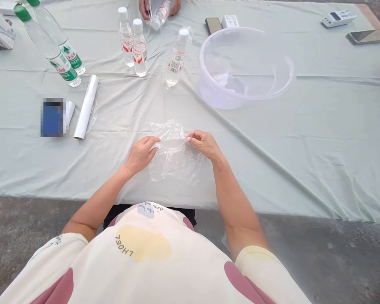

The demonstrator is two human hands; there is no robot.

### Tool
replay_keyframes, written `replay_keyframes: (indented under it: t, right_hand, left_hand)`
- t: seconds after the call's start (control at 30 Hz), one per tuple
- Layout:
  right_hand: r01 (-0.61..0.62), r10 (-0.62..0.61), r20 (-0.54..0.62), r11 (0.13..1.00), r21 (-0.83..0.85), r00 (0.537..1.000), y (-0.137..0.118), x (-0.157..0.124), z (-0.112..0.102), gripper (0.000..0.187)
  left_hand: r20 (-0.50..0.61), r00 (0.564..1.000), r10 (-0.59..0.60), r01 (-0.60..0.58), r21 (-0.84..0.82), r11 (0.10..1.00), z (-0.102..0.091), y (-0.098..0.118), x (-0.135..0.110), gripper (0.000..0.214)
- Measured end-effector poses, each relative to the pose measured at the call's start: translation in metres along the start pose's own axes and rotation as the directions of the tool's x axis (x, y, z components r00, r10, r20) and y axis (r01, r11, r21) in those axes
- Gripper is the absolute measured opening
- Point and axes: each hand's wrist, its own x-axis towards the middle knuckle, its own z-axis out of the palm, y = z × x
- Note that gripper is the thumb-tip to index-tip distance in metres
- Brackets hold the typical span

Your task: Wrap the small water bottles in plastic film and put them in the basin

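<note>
A crumpled sheet of clear plastic film (175, 164) lies spread on the cloth-covered table in front of me. My left hand (142, 154) pinches its left edge between thumb and fingers. On the opposite side, my right hand (204, 143) has thumb and fingertips closed on the film's upper right edge. Part of the film bunches up above and between both hands. To the left rests a roll of plastic film (87, 107) with a loose clear edge along its side.
A translucent basin (247, 99) stands right of centre. Small bottles (140, 48) and a wrapped-looking bottle (176, 59) stand ahead. Tall green-capped bottles (55, 55) are at left. Across the table, another person's hands (145, 8) hold a bottle. Phones (366, 37) lie further off.
</note>
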Motion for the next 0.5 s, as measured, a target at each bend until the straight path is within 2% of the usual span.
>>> replay_keyframes:
  t: [0.07, 0.1, 0.17, 0.2, 0.23, 0.3, 0.33, 0.37, 0.4, 0.43, 0.5]
  right_hand:
    - [0.003, -0.004, 0.028, 0.999, 0.035, 1.0, 0.004, 0.005, -0.001, 0.023]
    - [-0.003, 0.002, 0.012, 0.998, 0.063, 1.0, 0.008, 0.009, -0.005, 0.023]
    - [-0.036, 0.049, -0.094, 0.99, 0.136, 0.994, 0.017, 0.018, -0.018, 0.022]
    - [-0.06, 0.09, -0.184, 0.984, 0.167, 0.979, 0.022, 0.022, -0.028, 0.021]
    - [-0.086, 0.138, -0.29, 0.979, 0.186, 0.947, 0.026, 0.025, -0.037, 0.02]
    - [-0.119, 0.184, -0.509, 0.98, 0.158, 0.841, 0.03, 0.026, -0.053, 0.02]
    - [-0.117, 0.149, -0.601, 0.989, 0.092, 0.785, 0.029, 0.024, -0.057, 0.022]
    - [-0.1, 0.075, -0.658, 0.995, -0.001, 0.75, 0.026, 0.019, -0.057, 0.025]
    - [-0.067, -0.018, -0.669, 0.993, -0.101, 0.743, 0.022, 0.014, -0.054, 0.028]
    - [-0.017, -0.107, -0.636, 0.983, -0.185, 0.765, 0.018, 0.006, -0.047, 0.031]
    - [0.136, -0.281, -0.444, 0.934, -0.331, 0.851, 0.009, -0.01, -0.025, 0.031]
  left_hand:
    - [0.219, 0.973, 0.077, -0.091, 0.057, 0.994, 0.01, -0.001, 0.005, 0.038]
    - [0.285, 0.956, 0.077, -0.109, 0.098, 0.989, 0.013, -0.004, 0.007, 0.048]
    - [0.35, 0.935, 0.054, -0.123, 0.181, 0.976, 0.016, -0.011, 0.01, 0.065]
    - [0.37, 0.928, 0.046, -0.131, 0.209, 0.969, 0.015, -0.014, 0.01, 0.069]
    - [0.382, 0.923, 0.043, -0.139, 0.227, 0.964, 0.014, -0.017, 0.011, 0.072]
    - [0.391, 0.919, 0.049, -0.153, 0.24, 0.959, 0.011, -0.021, 0.011, 0.077]
    - [0.387, 0.921, 0.055, -0.157, 0.238, 0.959, 0.01, -0.022, 0.011, 0.079]
    - [0.379, 0.923, 0.062, -0.159, 0.231, 0.96, 0.009, -0.021, 0.011, 0.081]
    - [0.372, 0.926, 0.069, -0.16, 0.218, 0.963, 0.007, -0.019, 0.011, 0.082]
    - [0.363, 0.929, 0.075, -0.157, 0.201, 0.967, 0.005, -0.016, 0.01, 0.082]
    - [0.342, 0.936, 0.085, -0.143, 0.15, 0.978, -0.002, -0.01, 0.011, 0.082]
